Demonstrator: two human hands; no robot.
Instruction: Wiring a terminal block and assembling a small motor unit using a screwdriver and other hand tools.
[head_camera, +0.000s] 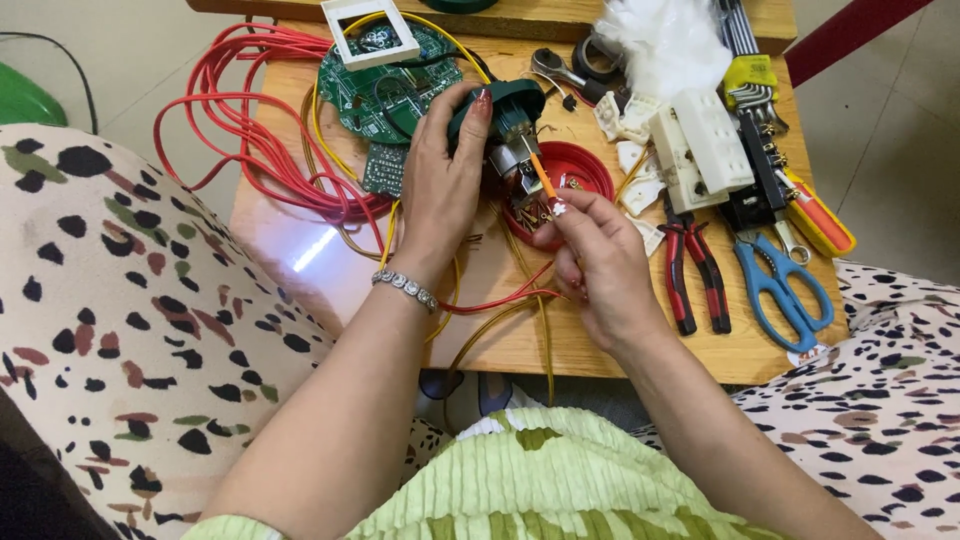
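My left hand (440, 185) grips the dark green round fitting (505, 115) above the worktop (300, 240). My right hand (595, 260) pinches an orange screwdriver (543, 178), tip in the fitting's metal part, probably at a screw. Red dish (580, 165) of screws just behind

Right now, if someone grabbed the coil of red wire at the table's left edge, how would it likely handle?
The red wire would probably be floppy: it lies in loose loops, some hanging off the table. It seems light but likely to snag, since strands run under the green circuit board and towards the left hand.
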